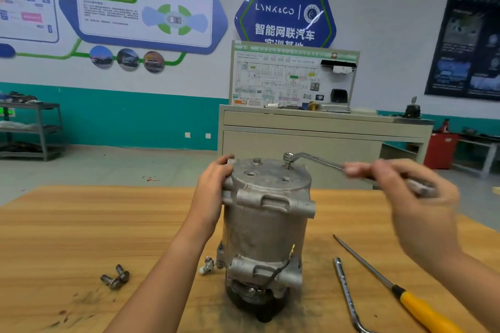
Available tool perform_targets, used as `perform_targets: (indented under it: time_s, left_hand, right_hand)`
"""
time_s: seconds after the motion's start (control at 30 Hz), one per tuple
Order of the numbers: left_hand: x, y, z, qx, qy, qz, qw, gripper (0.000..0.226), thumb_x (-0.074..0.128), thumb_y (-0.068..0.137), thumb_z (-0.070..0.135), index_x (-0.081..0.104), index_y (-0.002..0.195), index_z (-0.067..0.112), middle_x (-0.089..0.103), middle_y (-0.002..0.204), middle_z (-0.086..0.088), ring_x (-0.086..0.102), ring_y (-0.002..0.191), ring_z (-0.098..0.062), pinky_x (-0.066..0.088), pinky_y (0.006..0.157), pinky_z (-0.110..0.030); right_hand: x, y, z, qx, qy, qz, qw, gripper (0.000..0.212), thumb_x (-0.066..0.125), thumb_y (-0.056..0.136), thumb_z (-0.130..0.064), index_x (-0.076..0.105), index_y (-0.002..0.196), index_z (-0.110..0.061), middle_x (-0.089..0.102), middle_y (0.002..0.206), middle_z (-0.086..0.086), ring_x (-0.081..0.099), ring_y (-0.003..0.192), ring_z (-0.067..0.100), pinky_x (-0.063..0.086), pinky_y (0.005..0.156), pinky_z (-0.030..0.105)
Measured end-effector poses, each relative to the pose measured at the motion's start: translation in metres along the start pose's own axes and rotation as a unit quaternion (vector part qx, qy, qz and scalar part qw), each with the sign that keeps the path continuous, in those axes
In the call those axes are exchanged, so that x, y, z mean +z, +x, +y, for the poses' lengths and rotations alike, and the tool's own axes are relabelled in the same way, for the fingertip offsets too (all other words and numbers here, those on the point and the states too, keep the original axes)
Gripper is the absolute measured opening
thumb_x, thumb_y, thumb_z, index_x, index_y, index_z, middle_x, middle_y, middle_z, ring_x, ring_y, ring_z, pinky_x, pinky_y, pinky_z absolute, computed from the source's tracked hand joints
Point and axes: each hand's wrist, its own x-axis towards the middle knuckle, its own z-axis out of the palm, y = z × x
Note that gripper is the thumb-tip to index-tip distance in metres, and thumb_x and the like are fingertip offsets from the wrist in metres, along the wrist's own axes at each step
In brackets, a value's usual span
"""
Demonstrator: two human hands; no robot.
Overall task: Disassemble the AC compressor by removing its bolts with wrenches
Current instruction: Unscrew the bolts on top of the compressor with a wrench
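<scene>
Compressor (266,213): dull grey metal with darker smudges down the body; black at the base.
Wrench (315,161): bright silver.
Bolts (115,276): grey steel.
Bench (81,224): orange-tan wood with fine streaked grain; dark grime marks around the compressor and at the near left.
Screwdriver (416,303): yellow handle, black collar, grey shaft.
Bar (346,289): silver.
Wire (281,267): black with a yellow tip.
Plug (207,267): white.
Wall (378,21): white above, teal band below.
Sign (285,8): blue hexagon, green border line, white lettering.
Cabinet (297,143): beige.
Poster (465,43): black with pale blue pictures.
Floor (108,167): grey with a few red marks.
Can (442,151): red.
</scene>
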Motion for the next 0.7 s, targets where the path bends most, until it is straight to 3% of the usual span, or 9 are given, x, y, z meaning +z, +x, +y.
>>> perform_targets:
  time_s: [0.1, 0.13, 0.2, 0.27, 0.37, 0.47, 0.6, 0.67, 0.7]
  left_hand:
    - [0.008, -0.002, 0.002, 0.012, -0.004, -0.004, 1.0, 0.026, 0.037, 0.095, 0.013, 0.058, 0.106, 0.024, 0.066, 0.099, 0.002, 0.061, 0.093, -0.011, 0.049, 0.066, -0.016]
    - [0.008, -0.003, 0.001, 0.005, -0.012, -0.001, 1.0, 0.026, 0.037, 0.095, 0.013, 0.058, 0.106, 0.024, 0.066, 0.099, 0.002, 0.061, 0.093, -0.011, 0.049, 0.067, -0.017]
    - [0.004, -0.002, 0.002, -0.001, -0.011, 0.008, 1.0, 0.026, 0.037, 0.096, 0.013, 0.058, 0.105, 0.025, 0.065, 0.1, 0.002, 0.061, 0.094, -0.011, 0.049, 0.068, -0.018]
    - [0.004, -0.001, 0.003, 0.002, -0.011, 0.0, 1.0, 0.026, 0.037, 0.096, 0.014, 0.058, 0.104, 0.027, 0.065, 0.1, 0.004, 0.061, 0.095, -0.011, 0.05, 0.068, -0.017]
    - [0.003, -0.003, 0.002, -0.003, -0.001, -0.011, 1.0, 0.023, 0.039, 0.095, 0.018, 0.057, 0.107, 0.028, 0.065, 0.103, 0.003, 0.061, 0.097, -0.009, 0.048, 0.069, -0.018]
    - [0.003, -0.004, 0.001, -0.005, -0.005, -0.019, 1.0, 0.028, 0.051, 0.079, 0.035, 0.058, 0.105, 0.031, 0.066, 0.099, 0.008, 0.062, 0.093, -0.003, 0.047, 0.068, -0.016]
    - [0.004, -0.002, 0.001, 0.008, 0.003, -0.019, 1.0, 0.026, 0.048, 0.071, 0.034, 0.061, 0.093, 0.029, 0.068, 0.08, 0.02, 0.062, 0.08, 0.005, 0.048, 0.07, -0.014]
    - [0.004, -0.003, 0.003, 0.016, 0.001, -0.02, 1.0, 0.02, 0.049, 0.078, 0.029, 0.062, 0.092, 0.022, 0.067, 0.078, 0.015, 0.06, 0.078, 0.0, 0.046, 0.068, -0.013]
    - [0.004, -0.004, 0.004, 0.019, 0.009, -0.017, 1.0, 0.027, 0.047, 0.078, 0.029, 0.063, 0.096, 0.018, 0.066, 0.084, 0.009, 0.059, 0.08, -0.001, 0.046, 0.068, -0.014]
  right_hand:
    - [-0.021, 0.023, 0.047, 0.254, 0.058, 0.097, 0.961, 0.01, 0.057, 0.089, -0.016, 0.063, 0.081, -0.015, 0.072, 0.073, -0.006, 0.066, 0.06, 0.003, 0.05, 0.064, 0.023]
    - [-0.021, 0.037, 0.064, 0.321, 0.073, 0.115, 0.937, 0.005, 0.057, 0.088, -0.014, 0.062, 0.086, -0.013, 0.072, 0.077, -0.002, 0.064, 0.055, 0.006, 0.049, 0.065, 0.027]
    - [-0.005, 0.068, 0.093, 0.398, 0.034, 0.105, 0.911, 0.02, 0.056, 0.089, -0.01, 0.055, 0.109, -0.009, 0.068, 0.087, 0.006, 0.063, 0.058, 0.009, 0.051, 0.071, 0.033]
    - [0.023, 0.097, 0.114, 0.42, -0.06, 0.038, 0.905, 0.033, 0.051, 0.091, -0.011, 0.046, 0.123, -0.006, 0.066, 0.092, 0.008, 0.063, 0.069, 0.015, 0.046, 0.066, 0.031]
    - [0.072, 0.137, 0.115, 0.454, -0.19, -0.169, 0.854, 0.016, 0.049, 0.092, -0.023, 0.054, 0.095, -0.008, 0.063, 0.104, 0.01, 0.061, 0.079, 0.021, 0.041, 0.067, 0.031]
    - [0.121, 0.162, 0.1, 0.374, -0.294, -0.348, 0.808, 0.024, 0.046, 0.096, -0.023, 0.055, 0.103, -0.002, 0.061, 0.113, 0.014, 0.058, 0.082, 0.022, 0.05, 0.075, 0.035]
    - [0.194, 0.15, 0.05, 0.167, -0.433, -0.453, 0.761, 0.037, 0.034, 0.1, -0.015, 0.04, 0.133, -0.001, 0.051, 0.123, 0.011, 0.043, 0.094, 0.022, 0.038, 0.098, 0.037]
    - [0.207, 0.134, 0.021, 0.119, -0.458, -0.459, 0.752, 0.034, 0.03, 0.101, -0.02, 0.046, 0.127, -0.006, 0.048, 0.116, 0.009, 0.042, 0.11, 0.028, 0.021, 0.108, 0.056]
    - [0.204, 0.125, 0.006, 0.075, -0.461, -0.471, 0.748, 0.031, 0.03, 0.101, -0.027, 0.053, 0.111, -0.008, 0.052, 0.108, 0.006, 0.043, 0.113, 0.028, 0.015, 0.107, 0.06]
